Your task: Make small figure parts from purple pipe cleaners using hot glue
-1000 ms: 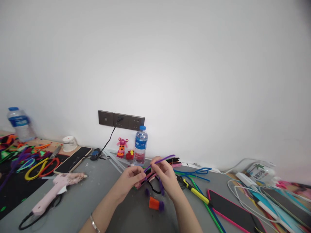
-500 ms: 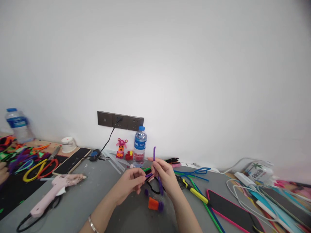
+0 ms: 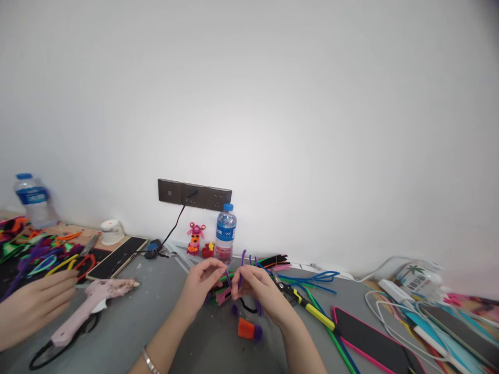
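We have a purple fuzzy pipe cleaner [image 3: 244, 258] raised above the grey bench [image 3: 156, 327], a curved end standing over the right fingertips. Our left hand [image 3: 203, 285] pinches purple stem between thumb and forefinger; our right hand [image 3: 255, 292] pinches just beside it, fingers curled. We cannot tell whether the stem at both hands is one length. Nearest us below the hands lies a short orange block with a purple fuzzy end [image 3: 246, 329]. Behind the hands we note a partly hidden bundle of pink and black stems [image 3: 223, 295] and, further back, a clear plastic bottle with a blue label [image 3: 226, 231], upright near a small pink-and-orange figure [image 3: 194, 240]. To the right: yellow-and-black-handled pliers [image 3: 317, 315], then a dark phone with a pink edge [image 3: 374, 337]. To the left: a pale pink glue gun [image 3: 93, 304]; beside it, another person's hand [image 3: 44, 304], fingers extended.
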Tool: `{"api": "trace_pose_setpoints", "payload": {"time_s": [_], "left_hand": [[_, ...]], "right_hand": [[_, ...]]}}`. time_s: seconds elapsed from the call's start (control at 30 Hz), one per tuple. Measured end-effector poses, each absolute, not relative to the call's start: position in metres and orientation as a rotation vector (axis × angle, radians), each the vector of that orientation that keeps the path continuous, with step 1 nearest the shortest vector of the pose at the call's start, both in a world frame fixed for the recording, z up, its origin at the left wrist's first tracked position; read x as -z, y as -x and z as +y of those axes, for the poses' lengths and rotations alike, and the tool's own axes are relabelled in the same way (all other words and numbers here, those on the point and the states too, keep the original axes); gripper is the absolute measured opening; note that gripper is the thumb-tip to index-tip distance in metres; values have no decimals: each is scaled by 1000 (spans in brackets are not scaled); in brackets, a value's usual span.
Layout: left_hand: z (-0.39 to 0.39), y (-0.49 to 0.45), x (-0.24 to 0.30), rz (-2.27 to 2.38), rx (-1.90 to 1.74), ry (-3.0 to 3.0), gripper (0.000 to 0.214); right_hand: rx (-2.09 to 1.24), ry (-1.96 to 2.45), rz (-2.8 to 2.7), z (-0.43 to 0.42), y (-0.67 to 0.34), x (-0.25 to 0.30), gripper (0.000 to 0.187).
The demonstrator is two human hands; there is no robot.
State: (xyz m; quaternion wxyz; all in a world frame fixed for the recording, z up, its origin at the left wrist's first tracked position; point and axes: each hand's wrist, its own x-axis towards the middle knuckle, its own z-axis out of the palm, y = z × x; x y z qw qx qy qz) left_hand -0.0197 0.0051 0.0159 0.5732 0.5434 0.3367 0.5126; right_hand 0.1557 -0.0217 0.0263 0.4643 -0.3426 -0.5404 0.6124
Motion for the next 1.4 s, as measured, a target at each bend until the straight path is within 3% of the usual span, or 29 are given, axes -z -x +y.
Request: {"api": "trace_pose_setpoints", "payload": {"time_s": [0.17, 0.3, 0.47, 0.67, 1.4], "left_hand": [[3, 19, -20, 631, -1200, -924, 22], [1, 17, -22, 575, -1196, -840, 21], [-1, 14, -21, 563, -1216, -868, 20], [-2, 14, -22, 607, -1218, -922, 38], [4, 22, -17, 710, -1090, -1220, 25]], "right_hand": [[-1629, 596, -1182, -28, -155, -37, 41], [-1603, 645, -1219, -28, -153, -38, 50], [-1535, 827, -1383, -27, -146, -32, 51], [-1658, 842, -1423, -28, -141, -30, 52], [-1662, 813, -1414, -25, -150, -25, 51]]}}
